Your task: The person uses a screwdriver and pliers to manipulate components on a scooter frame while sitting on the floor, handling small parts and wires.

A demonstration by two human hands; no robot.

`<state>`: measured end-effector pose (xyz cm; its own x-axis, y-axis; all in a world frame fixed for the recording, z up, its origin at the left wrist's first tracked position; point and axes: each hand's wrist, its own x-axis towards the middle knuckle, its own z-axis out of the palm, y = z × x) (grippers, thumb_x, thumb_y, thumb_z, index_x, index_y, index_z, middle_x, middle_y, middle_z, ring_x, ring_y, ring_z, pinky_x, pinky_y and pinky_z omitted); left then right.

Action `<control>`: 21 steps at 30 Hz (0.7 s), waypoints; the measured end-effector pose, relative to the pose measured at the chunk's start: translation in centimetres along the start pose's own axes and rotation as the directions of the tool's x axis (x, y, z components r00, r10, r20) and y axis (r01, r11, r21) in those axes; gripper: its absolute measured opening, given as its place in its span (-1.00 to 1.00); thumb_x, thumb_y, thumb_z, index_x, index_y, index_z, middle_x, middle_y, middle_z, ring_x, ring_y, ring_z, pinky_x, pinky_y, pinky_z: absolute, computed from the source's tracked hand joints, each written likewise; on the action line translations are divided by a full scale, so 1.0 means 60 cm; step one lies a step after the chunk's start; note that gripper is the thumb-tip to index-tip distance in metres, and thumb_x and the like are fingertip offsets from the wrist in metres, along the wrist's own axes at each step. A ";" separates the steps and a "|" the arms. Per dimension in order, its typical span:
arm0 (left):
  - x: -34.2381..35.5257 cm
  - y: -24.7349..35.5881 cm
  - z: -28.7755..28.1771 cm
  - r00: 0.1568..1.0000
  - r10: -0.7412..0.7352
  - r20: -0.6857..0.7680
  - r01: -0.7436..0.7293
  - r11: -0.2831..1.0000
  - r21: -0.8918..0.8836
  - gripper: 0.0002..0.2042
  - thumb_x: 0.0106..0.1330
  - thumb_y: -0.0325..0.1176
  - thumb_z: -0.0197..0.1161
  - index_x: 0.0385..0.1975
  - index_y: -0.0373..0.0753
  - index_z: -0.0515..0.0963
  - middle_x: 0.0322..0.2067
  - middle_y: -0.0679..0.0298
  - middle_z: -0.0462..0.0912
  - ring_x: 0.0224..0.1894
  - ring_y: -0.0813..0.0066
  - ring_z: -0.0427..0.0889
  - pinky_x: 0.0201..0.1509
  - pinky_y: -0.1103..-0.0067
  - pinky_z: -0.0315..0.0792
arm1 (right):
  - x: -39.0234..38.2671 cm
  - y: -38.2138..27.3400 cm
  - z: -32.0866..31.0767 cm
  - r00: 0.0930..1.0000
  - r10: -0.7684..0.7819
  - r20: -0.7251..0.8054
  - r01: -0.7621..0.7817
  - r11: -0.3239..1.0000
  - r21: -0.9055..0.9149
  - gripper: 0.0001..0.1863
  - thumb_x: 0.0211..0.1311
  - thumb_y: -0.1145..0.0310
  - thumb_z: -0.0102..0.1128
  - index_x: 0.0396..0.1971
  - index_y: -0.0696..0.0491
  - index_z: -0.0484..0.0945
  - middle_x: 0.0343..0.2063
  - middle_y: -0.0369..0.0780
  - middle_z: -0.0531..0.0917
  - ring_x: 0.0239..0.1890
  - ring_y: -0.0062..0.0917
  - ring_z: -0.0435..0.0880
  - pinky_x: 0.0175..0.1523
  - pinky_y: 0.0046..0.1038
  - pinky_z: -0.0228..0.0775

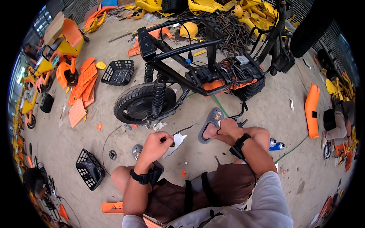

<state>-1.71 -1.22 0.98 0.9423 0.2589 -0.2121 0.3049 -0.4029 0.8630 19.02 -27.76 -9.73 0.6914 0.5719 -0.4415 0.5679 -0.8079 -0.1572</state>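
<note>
My left hand (pixel 155 148) is closed in front of me, fingers curled round a small dark thing I cannot make out. A short black strip (pixel 183 130), perhaps cable, extends beyond its fingertips above a torn white scrap (pixel 175 146). Over my grey clog (pixel 208 127), my right hand (pixel 229 128) is curled, close to the black stand (pixel 243 111) of a stripped scooter frame (pixel 178 51); whatever its fingers grip is hidden. The frame's rear wheel (pixel 142 104) lies ahead of my left hand. Cables and electrical parts (pixel 232 70) lie exposed on the orange-edged floor section.
Black baskets (pixel 90 170) (pixel 118 73) and a toothed ring (pixel 112 154) lie left. Two blue cans (pixel 277 145) stand right, near an orange panel (pixel 312 110) and green cord (pixel 294 148). Yellow panels (pixel 258 15) and dark metal parts (pixel 235 36) are heaped behind. Other people sit at both sides.
</note>
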 end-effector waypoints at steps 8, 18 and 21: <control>0.002 0.000 0.003 0.999 0.040 -0.027 -0.041 0.999 -0.029 -0.83 0.23 -0.41 0.24 -0.49 -0.40 0.60 -0.59 0.31 0.57 -0.50 0.68 0.43 -0.40 0.64 0.34 | 0.022 0.023 0.033 0.974 0.089 -0.207 -0.056 0.985 0.162 -0.66 -0.16 0.15 0.33 -0.48 0.12 0.69 -0.44 0.05 0.66 -0.29 -0.12 0.68 -0.14 -0.20 0.53; 0.006 0.004 0.013 0.949 0.082 -0.304 -0.077 0.997 0.029 -0.80 0.28 -0.31 0.23 -0.35 -0.37 0.54 -0.71 0.20 0.49 -0.68 0.44 0.40 -0.56 0.53 0.26 | 0.018 0.023 -0.003 0.974 0.171 -0.151 -0.158 0.983 0.096 -0.55 -0.07 0.05 0.27 -0.33 0.15 0.67 -0.33 0.02 0.68 -0.24 -0.14 0.68 -0.11 -0.21 0.53; 0.007 -0.004 0.018 0.949 0.128 -0.287 -0.109 0.991 0.084 -0.80 0.29 -0.31 0.22 -0.37 -0.36 0.53 -0.70 0.15 0.52 -0.68 0.35 0.45 -0.55 0.50 0.29 | 0.014 0.020 -0.009 0.975 0.179 -0.128 -0.174 0.984 0.046 -0.56 -0.04 0.03 0.25 -0.30 0.11 0.68 -0.33 0.00 0.68 -0.22 -0.15 0.68 -0.11 -0.22 0.53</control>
<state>-1.24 -1.96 0.20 0.8942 0.4458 0.0408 0.2113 -0.5007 0.8395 20.56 -28.18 -9.81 0.8333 0.4314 -0.3456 0.4175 -0.9010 -0.1179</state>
